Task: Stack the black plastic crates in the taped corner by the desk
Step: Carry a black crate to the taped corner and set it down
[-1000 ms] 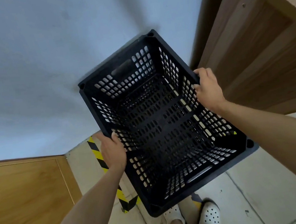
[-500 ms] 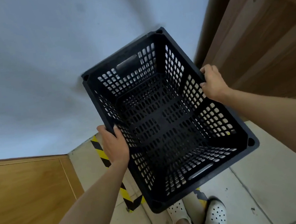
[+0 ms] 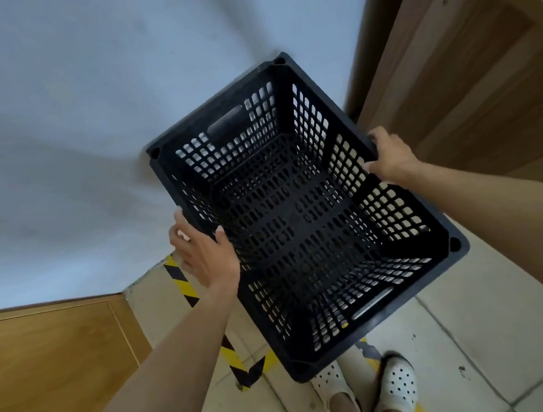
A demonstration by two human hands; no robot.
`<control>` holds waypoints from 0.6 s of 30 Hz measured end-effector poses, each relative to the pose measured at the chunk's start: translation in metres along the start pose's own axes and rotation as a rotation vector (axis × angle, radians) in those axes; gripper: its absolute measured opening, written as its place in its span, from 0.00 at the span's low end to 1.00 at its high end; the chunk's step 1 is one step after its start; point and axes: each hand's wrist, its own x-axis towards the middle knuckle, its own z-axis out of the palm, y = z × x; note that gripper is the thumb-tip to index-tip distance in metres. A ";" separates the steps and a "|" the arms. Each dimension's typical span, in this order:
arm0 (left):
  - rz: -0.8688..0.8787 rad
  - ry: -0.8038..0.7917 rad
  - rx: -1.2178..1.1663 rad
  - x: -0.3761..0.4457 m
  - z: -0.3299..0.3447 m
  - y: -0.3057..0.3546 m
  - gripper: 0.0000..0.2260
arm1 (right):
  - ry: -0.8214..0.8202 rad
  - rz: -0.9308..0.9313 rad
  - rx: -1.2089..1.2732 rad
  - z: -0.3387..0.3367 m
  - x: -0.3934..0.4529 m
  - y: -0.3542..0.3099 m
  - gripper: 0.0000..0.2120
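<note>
A black plastic crate (image 3: pixel 302 215), open side up and empty, fills the middle of the view, its long axis running from 11 o'clock to 5 o'clock. The left hand (image 3: pixel 205 254) is at the crate's 9 o'clock side: the thumb hooks over the rim into the inside, while the other fingers (image 3: pixel 180 231) lie spread and fairly straight against the outer wall, so this hand looks only loosely on the crate. The right hand (image 3: pixel 391 157) is at the 3 o'clock side, its fingers curled over the rim and gripping it. Through the slotted floor of the crate more dark lattice shows, but whether that is a second crate underneath cannot be told.

Yellow-and-black tape (image 3: pixel 184 286) runs on the tiled floor (image 3: pixel 487 333) at 7 o'clock of the crate and turns a corner near its lower edge. A pale wall (image 3: pixel 80 127) lies at 10 o'clock, a wooden surface (image 3: pixel 485 56) and its side panel at 2 o'clock, and a wooden door (image 3: pixel 50 373) at 8 o'clock. White perforated shoes (image 3: pixel 396 390) stand at 6 o'clock, just below the crate
</note>
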 end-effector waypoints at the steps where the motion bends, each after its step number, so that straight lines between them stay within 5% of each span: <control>1: 0.082 -0.026 0.049 0.003 -0.002 0.003 0.33 | -0.024 0.034 0.010 0.005 -0.008 0.009 0.26; 5: 0.338 -0.168 0.253 -0.004 -0.005 0.016 0.31 | -0.081 0.080 0.023 0.013 -0.049 0.053 0.20; 9: 0.495 -0.279 0.285 -0.038 0.000 0.028 0.28 | -0.241 0.078 0.149 0.000 -0.063 0.074 0.31; 14: 0.822 -0.594 0.253 -0.096 0.005 0.075 0.21 | -0.399 0.093 0.112 -0.014 -0.099 0.118 0.41; 18: 0.956 -0.873 0.305 -0.144 -0.004 0.135 0.18 | -0.484 0.113 -0.079 -0.034 -0.144 0.148 0.37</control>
